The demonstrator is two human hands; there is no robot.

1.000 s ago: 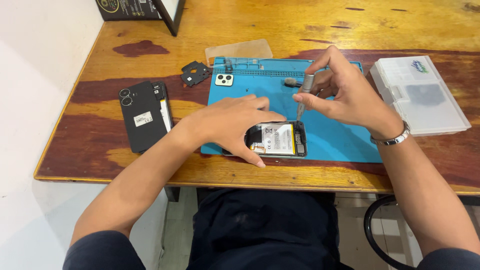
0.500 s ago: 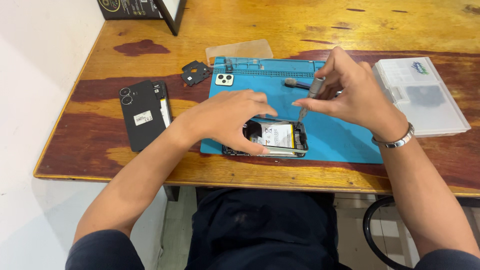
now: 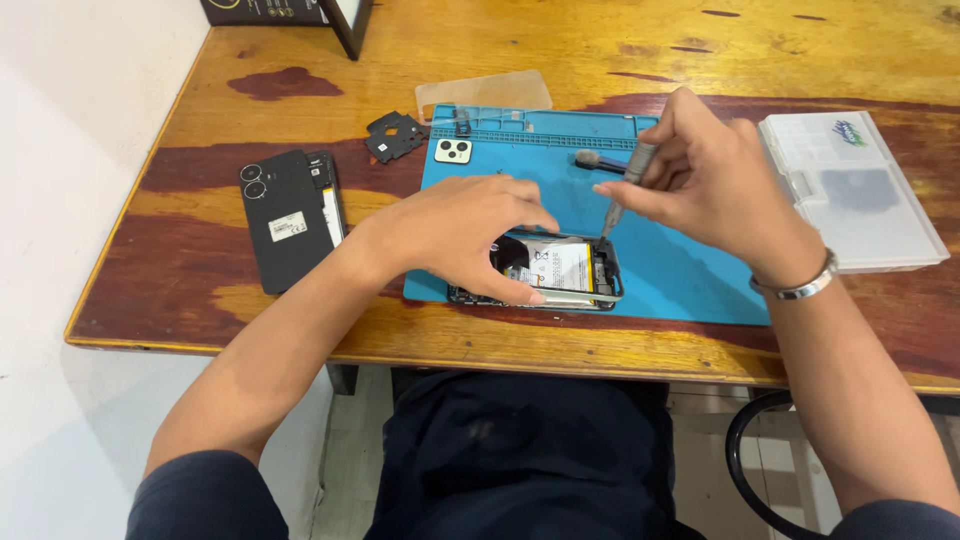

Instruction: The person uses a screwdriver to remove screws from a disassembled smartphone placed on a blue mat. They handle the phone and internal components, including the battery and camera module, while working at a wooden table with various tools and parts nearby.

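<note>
The big wooden worktop (image 3: 600,60) stands by a white wall, with a blue mat (image 3: 690,270) on it. An open phone (image 3: 560,272) lies on the mat's front edge. The left hand (image 3: 455,235) rests spread on the phone, holding it down. The right hand (image 3: 715,185) pinches a thin screwdriver (image 3: 625,185), tip at the phone's top corner. A slip could scratch the parts inside, I think.

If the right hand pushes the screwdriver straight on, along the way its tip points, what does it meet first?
Most likely the opened phone: the right hand holds the screwdriver tilted down-left, tip at the phone's upper right corner. Whether it already touches is unclear.
</note>
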